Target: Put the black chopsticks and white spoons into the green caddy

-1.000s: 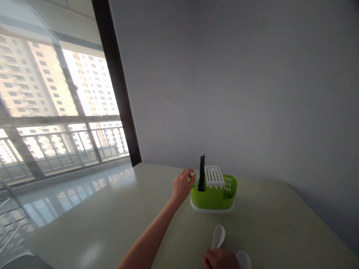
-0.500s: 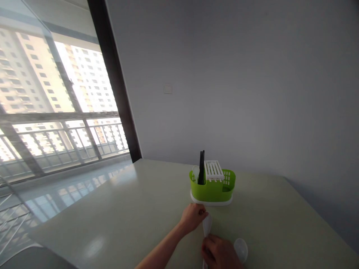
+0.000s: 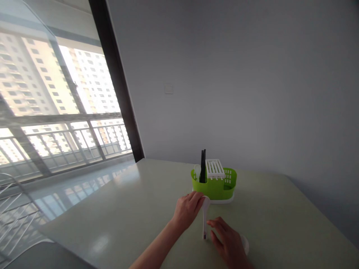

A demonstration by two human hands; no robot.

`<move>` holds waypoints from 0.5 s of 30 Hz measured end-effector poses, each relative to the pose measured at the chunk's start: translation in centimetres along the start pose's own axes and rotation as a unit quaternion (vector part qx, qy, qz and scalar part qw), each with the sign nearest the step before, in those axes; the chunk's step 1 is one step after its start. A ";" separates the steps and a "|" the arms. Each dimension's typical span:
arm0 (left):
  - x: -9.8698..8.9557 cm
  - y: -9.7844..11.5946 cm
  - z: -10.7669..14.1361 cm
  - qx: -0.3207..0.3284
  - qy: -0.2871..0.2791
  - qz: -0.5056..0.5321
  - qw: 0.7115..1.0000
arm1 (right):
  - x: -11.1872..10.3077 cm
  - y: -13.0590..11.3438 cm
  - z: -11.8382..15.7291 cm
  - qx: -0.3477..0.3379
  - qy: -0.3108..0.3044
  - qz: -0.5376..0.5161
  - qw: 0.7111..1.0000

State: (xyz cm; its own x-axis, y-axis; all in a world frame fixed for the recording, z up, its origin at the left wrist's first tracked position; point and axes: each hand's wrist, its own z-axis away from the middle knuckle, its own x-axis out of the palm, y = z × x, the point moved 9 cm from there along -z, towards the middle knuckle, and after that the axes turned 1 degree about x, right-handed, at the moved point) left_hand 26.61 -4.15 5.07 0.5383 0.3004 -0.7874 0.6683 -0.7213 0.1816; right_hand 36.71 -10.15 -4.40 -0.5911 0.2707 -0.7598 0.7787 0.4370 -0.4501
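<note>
My left hand (image 3: 189, 209) grips a white spoon (image 3: 205, 217) by its bowl end, fingers closed over the top. The spoon's handle points down toward me, in front of the green basket. My right hand (image 3: 226, 238) is just right of the handle, apart from it, with thumb and fingers spread and nothing in them. A second white utensil with a rounded end (image 3: 245, 244) lies on the table, mostly hidden behind my right hand.
The green cutlery basket (image 3: 215, 191) with a white slatted rack (image 3: 215, 169) stands just beyond my hands. Black chopsticks (image 3: 202, 167) and a white spoon (image 3: 197, 170) stand in its left compartment. The pale table (image 3: 117, 209) runs back to the wall. A grey chair (image 3: 53, 257) is at lower left.
My right hand has let go of the spoon's handle and opened, moving slightly right. My left hand has moved a little up and forward with the spoon.
</note>
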 end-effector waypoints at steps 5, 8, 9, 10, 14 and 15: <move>-0.1 -1.2 -0.1 -0.016 0.006 0.010 1.000 | -0.6 0.3 -0.2 -0.008 0.032 0.025 0.999; -1.8 -2.1 -1.1 -0.019 0.038 0.013 0.999 | -0.4 0.3 -0.1 -0.020 0.040 0.036 0.998; -2.9 -2.4 -1.7 -0.020 0.061 0.009 0.998 | -0.2 0.3 -0.1 -0.024 0.038 0.039 0.998; -4.1 -2.6 -2.4 -0.020 0.088 0.002 0.996 | 0.0 0.3 0.0 -0.028 0.034 0.040 0.998; -9.4 -3.5 -6.1 -0.017 0.202 -0.046 0.978 | 0.7 0.4 0.1 -0.039 0.024 0.052 0.998; -10.2 -3.7 -7.1 -0.018 0.222 -0.062 0.973 | 0.7 0.3 0.2 -0.044 0.026 0.058 0.997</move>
State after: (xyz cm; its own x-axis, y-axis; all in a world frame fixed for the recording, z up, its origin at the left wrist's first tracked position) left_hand 22.29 -0.09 16.66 0.6158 0.6299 -0.4733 0.7557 -0.6421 0.1288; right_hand 36.60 -9.94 -5.15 -0.5106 0.3676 -0.7773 0.8220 0.4740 -0.3158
